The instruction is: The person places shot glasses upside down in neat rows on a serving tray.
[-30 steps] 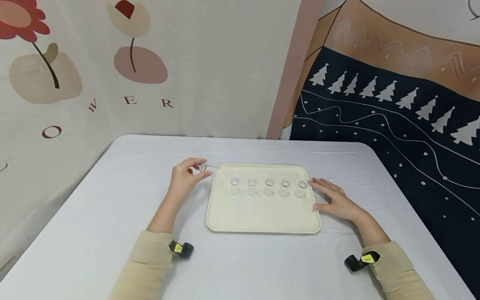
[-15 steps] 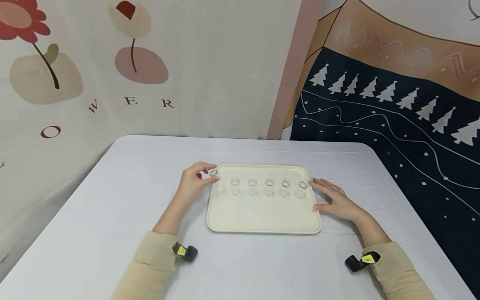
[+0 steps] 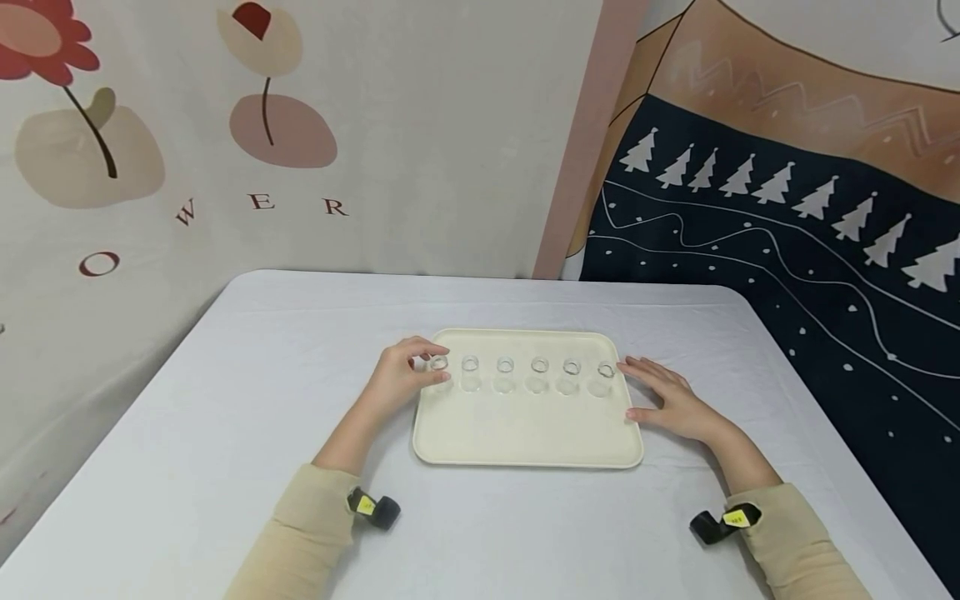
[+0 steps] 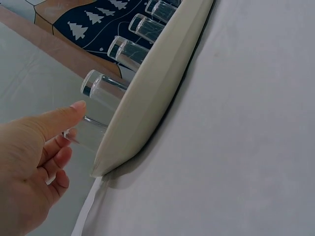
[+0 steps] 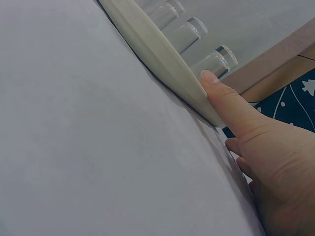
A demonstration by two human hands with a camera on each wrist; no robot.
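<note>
A small clear shot glass is pinched at its upper end between the thumb and fingers of my left hand. It stands over the far left corner area of a cream tray, at the end of a row of similar shot glasses. In the left wrist view the held glass points its lower end into the tray; the fingers partly cover its top. My right hand rests at the tray's right edge with fingers extended, its thumb touching the rim beside the last glass.
The tray lies on a table with a white cloth. Behind it hang a pale wall cloth with flower prints and a dark cloth with white trees.
My left hand has moved right and toward me, bringing the shot glass from beyond the tray's left edge, first tipped sideways, then upright, to the row's left end. The right hand has stayed put.
</note>
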